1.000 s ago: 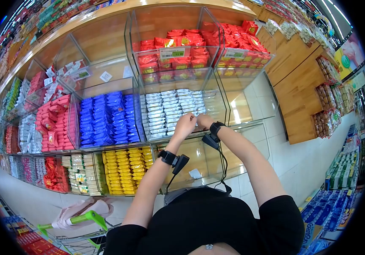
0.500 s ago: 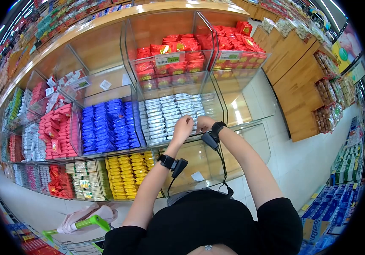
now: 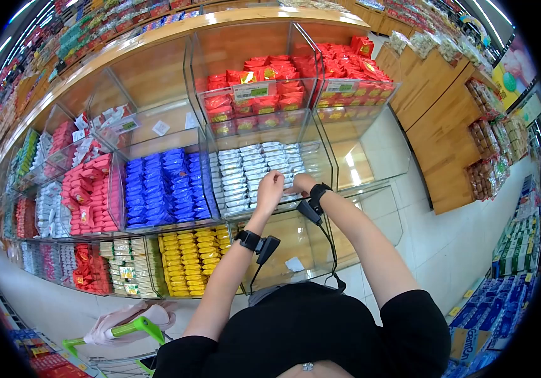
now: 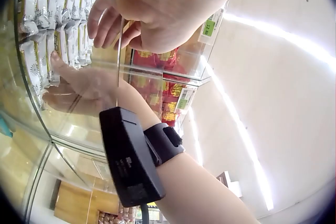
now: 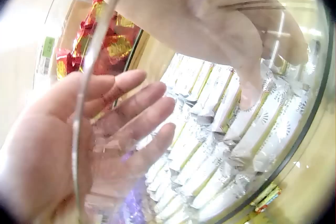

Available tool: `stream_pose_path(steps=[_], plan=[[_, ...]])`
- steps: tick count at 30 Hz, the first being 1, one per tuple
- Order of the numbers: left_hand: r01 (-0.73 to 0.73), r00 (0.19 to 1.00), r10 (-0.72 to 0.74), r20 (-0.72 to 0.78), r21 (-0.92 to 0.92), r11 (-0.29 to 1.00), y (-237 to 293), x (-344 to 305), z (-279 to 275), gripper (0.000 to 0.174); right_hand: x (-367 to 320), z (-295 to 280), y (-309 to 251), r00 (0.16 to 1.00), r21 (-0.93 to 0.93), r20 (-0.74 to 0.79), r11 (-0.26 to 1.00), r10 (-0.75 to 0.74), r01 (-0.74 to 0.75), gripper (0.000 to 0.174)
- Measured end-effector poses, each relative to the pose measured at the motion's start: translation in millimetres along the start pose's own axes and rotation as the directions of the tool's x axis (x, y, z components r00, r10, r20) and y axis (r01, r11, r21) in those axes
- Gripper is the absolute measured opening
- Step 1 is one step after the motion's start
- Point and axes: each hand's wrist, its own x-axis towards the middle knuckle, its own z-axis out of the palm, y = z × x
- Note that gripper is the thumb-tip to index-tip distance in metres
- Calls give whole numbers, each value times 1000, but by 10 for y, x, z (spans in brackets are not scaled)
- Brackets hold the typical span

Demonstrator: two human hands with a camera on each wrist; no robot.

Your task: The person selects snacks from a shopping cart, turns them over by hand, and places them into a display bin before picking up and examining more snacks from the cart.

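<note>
Silver-white wrapped packets (image 3: pixel 251 170) lie in tight rows inside a clear bin. Both hands are over the front right part of these rows. My right hand (image 3: pixel 302 184) has its thumb and fingers spread apart, and in the right wrist view the thumb's tip rests on a white packet (image 5: pixel 286 121). Some of its fingers show through the clear bin wall. Close beside it, my left hand (image 3: pixel 272 187) is held over the packets with loosely bent, separated fingers; the right wrist view shows nothing in its palm.
Clear bin walls (image 3: pixel 328 157) stand around the packets. Blue packets (image 3: pixel 166 189) fill the left neighbouring bin, yellow packets (image 3: pixel 195 261) a lower one, red packets (image 3: pixel 267 94) the upper one. A paper slip (image 3: pixel 294 264) lies in the lower bin. A cart handle (image 3: pixel 141 326) is at lower left.
The head view has shifted slightly. My right hand has drawn a little apart from the left and turned over the packet rows; the left hand stays almost in place.
</note>
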Motion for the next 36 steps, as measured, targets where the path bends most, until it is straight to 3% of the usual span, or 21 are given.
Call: stream_pose_path(steps=[1, 3, 4, 7, 9, 11, 12, 13, 15, 16, 20, 23, 24, 27, 28, 29, 31, 32, 35, 36], plan=[[-2, 1000, 2, -2, -2, 1000, 27, -3, -6, 17, 6, -29, 14, 1000, -3, -2, 1000, 0, 0, 52], [8, 1000, -8, 11, -1, 1000, 59, -19, -28, 17, 68, -90, 66, 998, 318, 59, 947, 27, -44, 46], [9, 1000, -9, 7, 0, 1000, 71, -19, -39, 17, 156, -145, 76, 981, 430, 192, 899, 7, -90, 54], [2, 1000, -2, -6, 19, 1000, 25, -13, -26, 16, 264, -222, 55, 947, 424, 319, 886, 49, -188, 44], [30, 999, -32, -14, -114, 993, -7, 14, -4, 15, 238, -178, 107, 945, 480, 320, 848, 69, -225, 43], [35, 999, -35, 1, -101, 994, -28, 18, -13, 14, 185, -113, 231, 960, 717, 281, 665, -6, -206, 45], [41, 999, -41, 9, -86, 995, -17, 16, -16, 14, 146, -138, 230, 953, 718, 304, 661, -15, -218, 60], [40, 999, -39, 6, -88, 995, 28, 13, -18, 14, 65, -231, 150, 953, 716, 303, 664, -15, -217, 60], [26, 1000, -25, 19, -101, 994, 69, -11, -43, 13, -11, -355, -38, 962, 561, 254, 795, 99, -231, 80], [20, 1000, -20, -1, -50, 999, 77, -25, -44, 13, 200, -285, -58, 937, 555, 343, 790, 69, -261, 97], [43, 999, -43, -1, -123, 991, 96, -23, -55, 13, 320, -182, 4, 960, 711, 275, 683, -49, -169, 98], [54, 999, -55, -1, -160, 986, 85, -16, -29, 13, 225, -315, 9, 953, 638, 295, 730, 61, -244, 94], [64, 998, -65, 5, -174, 983, 87, -14, -28, 13, 283, -323, 29, 966, 713, 259, 680, -24, -174, 92], [68, 998, -69, 6, -220, 973, 68, -19, -34, 13, 388, -285, -125, 985, 808, 165, 579, -46, -108, 90], [75, 997, -78, -2, -248, 966, 57, -10, -27, 13, 369, -377, -168, 958, 781, 277, 562, 81, -273, 89], [73, 997, -77, -4, -250, 966, 45, -10, -25, 13, 317, -438, -195, 958, 780, 276, 564, 80, -272, 89], [80, 996, -87, -14, -279, 957, 113, -23, -26, 13, 199, -610, -265, 970, 696, 229, 684, 79, -219, 84], [77, 996, -89, -27, -292, 953, 144, -36, -21, 14, 231, -612, -279, 971, 695, 227, 686, 76, -216, 84], [47, 998, -55, -30, -208, 977, 215, -54, -60, 13, 532, -559, -298, 989, 689, -147, 713, -31, 125, 77], [67, 997, -74, -18, -256, 964, 173, -47, -50, 13, 680, -542, -186, 999, 747, -34, 665, 10, 19, 79]])
